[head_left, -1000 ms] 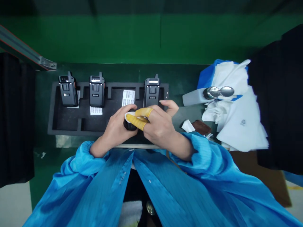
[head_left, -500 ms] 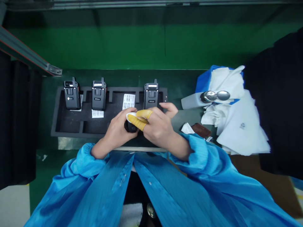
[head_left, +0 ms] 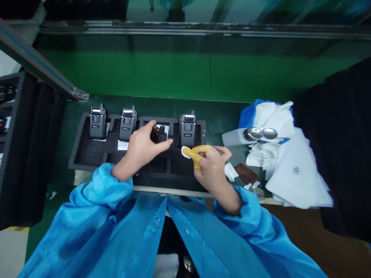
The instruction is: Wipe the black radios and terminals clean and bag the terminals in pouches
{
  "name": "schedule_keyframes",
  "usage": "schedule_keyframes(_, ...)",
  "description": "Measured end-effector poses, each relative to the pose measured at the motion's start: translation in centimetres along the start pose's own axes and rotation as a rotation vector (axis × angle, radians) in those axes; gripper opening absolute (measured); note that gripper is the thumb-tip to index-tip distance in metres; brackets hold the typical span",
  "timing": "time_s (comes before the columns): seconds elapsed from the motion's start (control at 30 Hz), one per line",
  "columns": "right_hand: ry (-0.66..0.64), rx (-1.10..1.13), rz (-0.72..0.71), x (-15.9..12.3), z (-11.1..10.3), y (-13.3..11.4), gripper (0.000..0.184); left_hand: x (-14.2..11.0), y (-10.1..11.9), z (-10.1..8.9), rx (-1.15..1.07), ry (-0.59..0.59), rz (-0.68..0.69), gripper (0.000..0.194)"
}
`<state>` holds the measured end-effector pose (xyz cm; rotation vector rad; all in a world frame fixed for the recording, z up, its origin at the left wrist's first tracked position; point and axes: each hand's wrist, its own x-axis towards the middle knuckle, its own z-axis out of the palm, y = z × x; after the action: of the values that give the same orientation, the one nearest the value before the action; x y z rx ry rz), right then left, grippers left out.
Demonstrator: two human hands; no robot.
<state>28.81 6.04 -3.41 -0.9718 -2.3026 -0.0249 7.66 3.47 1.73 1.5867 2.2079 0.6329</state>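
Note:
My left hand (head_left: 141, 143) is over the middle of a black foam tray (head_left: 97, 152), its thumb and forefinger around a black two-way radio (head_left: 159, 134). That radio shows its end toward me, and a white label sheet (head_left: 166, 131) lies behind it. Yellow finger covers wrap two fingers of my right hand (head_left: 212, 170), which pinches a small white pad (head_left: 185, 152) near the tray's right front. Three more radios, one at the left (head_left: 97, 125), another (head_left: 127, 126) beside it and one at the right (head_left: 187, 131), lie in the tray's back slots.
On the right stand a blue box (head_left: 246, 114) with white cloths, a grey-white container (head_left: 234, 137) with round metal lids, and a stack of white bags (head_left: 298, 170). A brown piece (head_left: 246, 173) lies near the front edge. Dark trays (head_left: 17, 154) are stacked at the left.
My hands have parted. The left has carried the radio forward to the tray's middle slot; the right has moved away to the right with the white pad. The view has tilted up.

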Motion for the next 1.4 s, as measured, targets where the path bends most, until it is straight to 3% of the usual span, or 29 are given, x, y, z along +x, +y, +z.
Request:
schedule_keyframes(0.17, -0.007, 0.045, -0.029, 0.3, -0.3, -1.0, 0.037, 5.0, 1.4, 0.5, 0.281, -0.041, -0.139, 0.067)
schedule_keyframes(0.3, -0.034, 0.037, -0.012, -0.4, -0.9, -0.7, 0.039, 5.1, 0.6, 1.1, 0.324, -0.026, -0.090, 0.062)
schedule_keyframes(0.4, -0.031, 0.047, 0.035, -1.4, -1.3, 0.2, 0.038, 4.2, -2.1, 0.7, 0.290, 0.157, -0.030, 0.057)
schedule_keyframes(0.5, -0.027, 0.034, 0.079, -1.7, -1.6, 1.1, 0.033, 4.3, -6.3, 0.5, 0.184, 0.351, -0.105, 0.070)
schedule_keyframes(0.6, -0.009, 0.008, 0.079, -0.3, -1.7, 1.6, 0.035, 5.0, -9.8, 0.8, 0.043, 0.375, -0.141, 0.079)
schedule_keyframes(0.67, 0.020, 0.000, 0.050, 1.3, -1.7, 1.5, 0.040, 5.2, -10.8, 0.9, 0.008, 0.357, -0.157, 0.081)
schedule_keyframes(0.77, 0.027, 0.004, -0.001, 3.9, -1.4, 0.7, 0.038, 3.7, -10.4, 0.1, -0.014, 0.327, -0.140, 0.078)
schedule_keyframes(0.87, 0.003, 0.055, -0.039, 6.0, -0.3, -1.0, 0.035, 0.6, -9.1, -0.9, -0.096, 0.284, -0.023, 0.067)
schedule_keyframes(1.07, -0.056, 0.256, -0.122, 7.9, 2.2, -5.8, 0.038, -4.4, -7.9, -1.3, -0.274, 0.226, 0.155, 0.057)
schedule_keyframes(1.23, -0.168, 0.275, -0.212, 8.3, 3.3, -8.3, 0.041, -4.9, -8.3, -1.0, -0.328, 0.186, 0.202, 0.063)
schedule_keyframes(1.4, -0.202, 0.204, -0.376, 8.6, 3.9, -9.2, 0.035, -4.5, -8.4, -1.3, -0.356, 0.135, 0.189, 0.055)
